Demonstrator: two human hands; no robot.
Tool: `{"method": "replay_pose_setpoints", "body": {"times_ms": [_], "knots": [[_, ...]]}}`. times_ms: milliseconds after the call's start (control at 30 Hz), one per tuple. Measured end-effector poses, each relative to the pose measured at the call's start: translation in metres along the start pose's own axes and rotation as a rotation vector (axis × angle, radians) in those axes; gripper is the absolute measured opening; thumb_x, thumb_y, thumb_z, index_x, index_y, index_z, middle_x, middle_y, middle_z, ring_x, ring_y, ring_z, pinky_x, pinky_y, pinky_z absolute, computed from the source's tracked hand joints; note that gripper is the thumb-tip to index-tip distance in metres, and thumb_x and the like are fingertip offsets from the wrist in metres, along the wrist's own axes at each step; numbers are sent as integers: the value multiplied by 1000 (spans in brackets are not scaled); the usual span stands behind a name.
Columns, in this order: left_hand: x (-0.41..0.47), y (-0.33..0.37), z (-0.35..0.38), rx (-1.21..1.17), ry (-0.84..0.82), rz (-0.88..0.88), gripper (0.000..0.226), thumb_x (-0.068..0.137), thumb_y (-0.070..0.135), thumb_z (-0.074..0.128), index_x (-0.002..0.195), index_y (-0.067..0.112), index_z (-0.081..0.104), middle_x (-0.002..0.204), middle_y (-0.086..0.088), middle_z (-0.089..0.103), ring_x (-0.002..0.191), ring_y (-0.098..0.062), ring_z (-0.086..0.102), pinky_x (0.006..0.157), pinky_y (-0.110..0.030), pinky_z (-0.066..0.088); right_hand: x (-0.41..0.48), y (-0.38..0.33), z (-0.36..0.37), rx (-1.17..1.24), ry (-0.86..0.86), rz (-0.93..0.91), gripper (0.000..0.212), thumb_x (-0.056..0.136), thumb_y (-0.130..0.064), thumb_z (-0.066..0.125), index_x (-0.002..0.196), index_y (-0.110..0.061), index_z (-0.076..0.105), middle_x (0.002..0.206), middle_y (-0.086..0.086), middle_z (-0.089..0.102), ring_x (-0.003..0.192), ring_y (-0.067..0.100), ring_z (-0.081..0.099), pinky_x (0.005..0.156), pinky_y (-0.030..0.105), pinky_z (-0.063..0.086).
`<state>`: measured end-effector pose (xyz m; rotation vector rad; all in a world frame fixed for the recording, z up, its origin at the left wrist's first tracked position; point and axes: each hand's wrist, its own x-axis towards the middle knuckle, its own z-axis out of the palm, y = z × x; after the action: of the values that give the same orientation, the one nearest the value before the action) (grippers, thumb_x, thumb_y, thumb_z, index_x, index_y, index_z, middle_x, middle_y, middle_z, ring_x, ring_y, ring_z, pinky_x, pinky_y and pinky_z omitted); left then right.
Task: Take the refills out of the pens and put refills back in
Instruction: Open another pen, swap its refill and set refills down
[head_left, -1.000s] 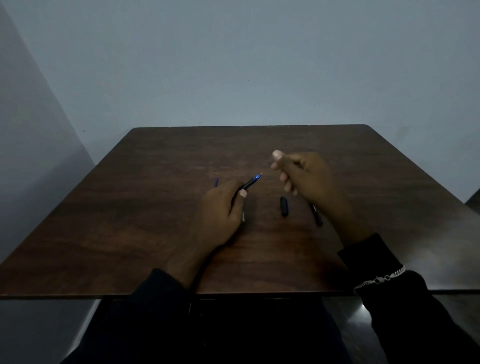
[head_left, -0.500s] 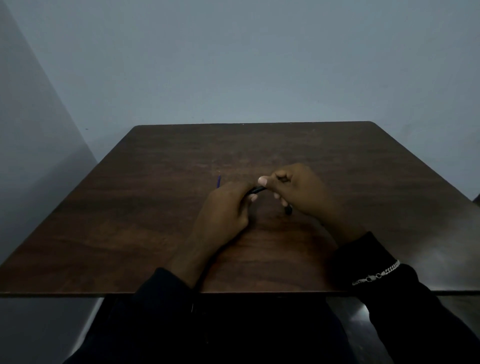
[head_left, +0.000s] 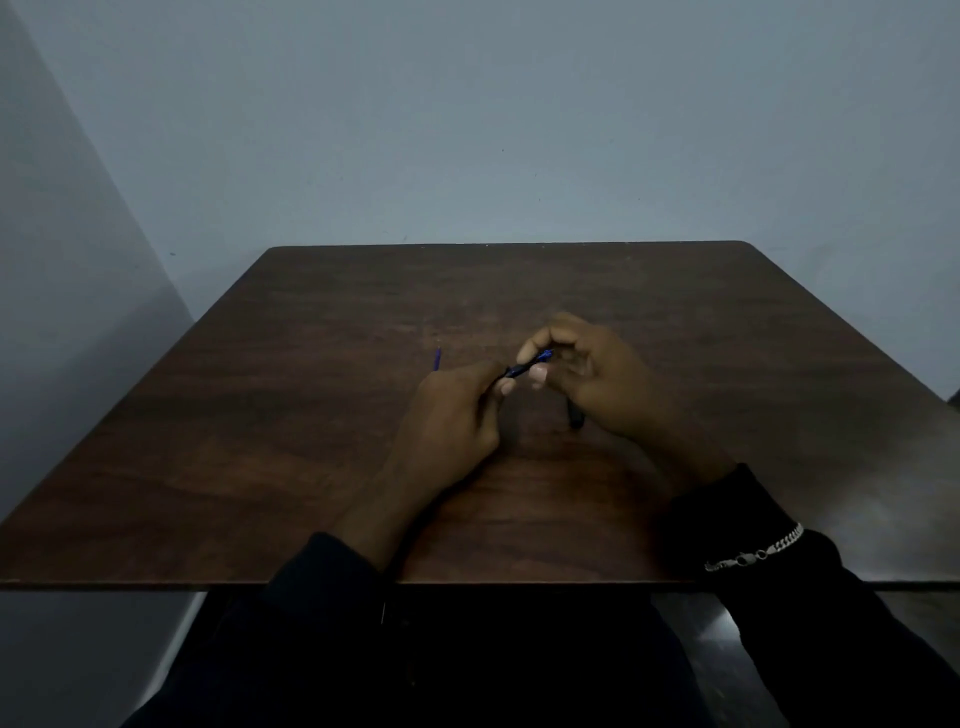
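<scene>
My left hand (head_left: 451, 420) grips a dark pen with a blue front end (head_left: 525, 366), angled up to the right above the middle of the brown table (head_left: 270, 441). My right hand (head_left: 597, 379) meets it from the right, thumb and forefinger pinched around the blue tip. A thin blue refill (head_left: 437, 358) pokes out past my left hand's far side; the hand hides the rest of it. A short black pen part (head_left: 575, 418) lies on the table, half covered by my right hand.
The table stands in a corner, with a pale wall (head_left: 493, 130) close behind its far edge and another on the left. Dark sleeves cover both forearms; a silver bracelet (head_left: 756, 555) sits on the right one. The room is dim.
My right hand came down from a raised position to the pen's blue tip and now pinches it. It covers the second black part seen earlier. My left hand stayed put.
</scene>
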<state>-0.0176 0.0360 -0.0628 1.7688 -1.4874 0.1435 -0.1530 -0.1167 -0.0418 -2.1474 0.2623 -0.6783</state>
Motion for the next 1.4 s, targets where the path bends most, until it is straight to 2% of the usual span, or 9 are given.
{"method": "replay_pose_setpoints", "body": {"times_ms": [100,233,400,533,633,733,1067,1233,1400], "knots": [[0,0,1,2,-15,2,16,102,18,59,92,14,70,69,4,66,59,-9,60,55,-26,44,0,-5,0,135,6,46,26,90,-5,71,115,-14,70,109,3,71,98,14,73,83,25,59],[-1,-1,1,10,-27,11,18,102,18,58,87,16,67,69,6,64,59,-8,59,55,-24,43,1,-7,-1,13,93,126,23,97,-38,69,85,-19,74,68,0,74,56,10,70,54,25,55],[-2,-2,1,14,-3,16,17,100,15,61,83,15,65,67,9,59,57,-8,53,56,-20,33,0,-5,-1,74,23,124,7,96,-9,71,91,-14,73,73,-1,75,67,9,73,64,23,57],[-2,-1,0,14,-4,5,11,99,14,63,91,17,70,67,19,53,57,2,51,58,-9,30,-2,-6,-3,81,-45,50,33,85,7,69,104,-20,73,108,-2,70,98,3,70,84,17,53],[-3,-1,1,21,-7,8,10,99,15,62,95,16,71,70,16,57,59,2,52,58,-10,30,-1,-7,1,140,20,154,26,87,-23,77,110,-33,69,110,-3,71,95,8,73,74,24,60],[-3,-1,2,32,-18,12,13,100,17,61,90,15,68,70,9,61,58,-3,52,57,-17,32,-1,-7,0,-5,111,170,21,92,-49,70,86,-29,72,75,-3,75,60,7,72,53,19,54],[-2,-1,1,34,-30,8,11,100,17,62,94,15,71,74,6,66,63,-4,56,58,-15,35,-3,-8,-2,49,-39,85,26,89,-3,72,105,-24,70,109,-4,71,99,5,71,82,18,56],[-2,-2,1,35,-13,23,12,99,15,62,89,14,69,72,3,66,62,-11,58,58,-25,40,-1,-7,2,-27,77,172,18,97,-38,69,90,-22,72,74,-5,75,59,5,71,54,19,54],[-3,-5,2,44,9,28,13,99,17,61,89,14,69,71,5,64,61,-10,56,57,-26,39,-2,-5,3,12,27,135,9,98,-17,69,92,-23,71,72,-7,76,63,4,72,59,18,55]]}}
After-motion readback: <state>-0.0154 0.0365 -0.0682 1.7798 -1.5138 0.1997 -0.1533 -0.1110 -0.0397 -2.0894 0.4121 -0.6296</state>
